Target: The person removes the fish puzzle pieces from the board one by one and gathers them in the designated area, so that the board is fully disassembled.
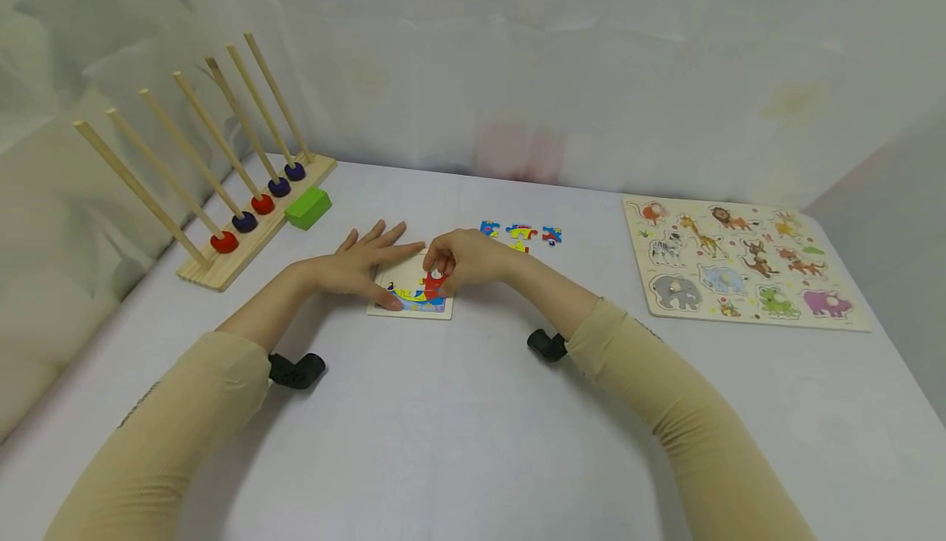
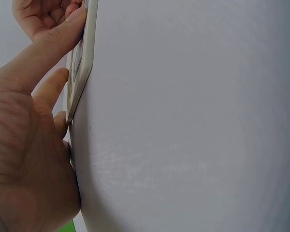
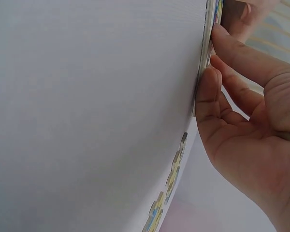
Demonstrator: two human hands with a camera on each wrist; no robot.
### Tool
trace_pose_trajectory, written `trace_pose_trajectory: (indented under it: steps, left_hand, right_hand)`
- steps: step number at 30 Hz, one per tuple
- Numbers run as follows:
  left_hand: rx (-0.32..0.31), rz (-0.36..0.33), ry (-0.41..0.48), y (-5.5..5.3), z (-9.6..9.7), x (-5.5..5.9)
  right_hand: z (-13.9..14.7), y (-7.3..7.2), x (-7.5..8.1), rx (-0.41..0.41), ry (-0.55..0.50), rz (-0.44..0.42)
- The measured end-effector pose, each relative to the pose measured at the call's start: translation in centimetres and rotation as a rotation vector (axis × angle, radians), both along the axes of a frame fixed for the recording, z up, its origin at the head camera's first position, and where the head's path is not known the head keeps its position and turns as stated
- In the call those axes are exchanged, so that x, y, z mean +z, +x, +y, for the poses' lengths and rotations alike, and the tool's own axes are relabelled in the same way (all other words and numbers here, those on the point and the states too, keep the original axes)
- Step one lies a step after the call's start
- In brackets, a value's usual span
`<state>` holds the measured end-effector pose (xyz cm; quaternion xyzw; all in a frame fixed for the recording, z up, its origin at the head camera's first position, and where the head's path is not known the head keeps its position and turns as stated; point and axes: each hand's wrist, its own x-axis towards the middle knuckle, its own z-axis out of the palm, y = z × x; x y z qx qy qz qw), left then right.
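A small wooden jigsaw tray (image 1: 409,317) lies on the white table, with coloured pieces along its near part. My left hand (image 1: 355,268) rests over its left side, fingers spread and thumb on the near edge of the picture. At the tray's right side, my right hand (image 1: 469,260) has curled fingers and pinches a red jigsaw piece (image 1: 433,282) against the tray. The fingers partly hide that piece. In the left wrist view the left thumb (image 2: 63,36) lies on the tray's rim. Loose jigsaw pieces (image 1: 521,231) lie just beyond the right hand.
A wooden peg rack (image 1: 259,233) with upright rods and red and purple beads stands at the left. Beside it lies a green block (image 1: 308,208). An animal puzzle board (image 1: 746,266) lies at the right. A white cloth (image 1: 554,73) hangs behind the table.
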<state>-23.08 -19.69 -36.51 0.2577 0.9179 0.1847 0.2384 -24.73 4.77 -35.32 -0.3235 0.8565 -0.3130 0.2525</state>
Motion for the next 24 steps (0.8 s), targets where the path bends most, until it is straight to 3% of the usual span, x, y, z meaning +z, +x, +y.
trace_pose_trajectory:
  steps: [24]
  left_hand:
    - [-0.011,0.017,-0.001,-0.03,0.08,0.05]
  right_hand:
    - [-0.02,0.48,0.35,-0.015,0.015,0.025]
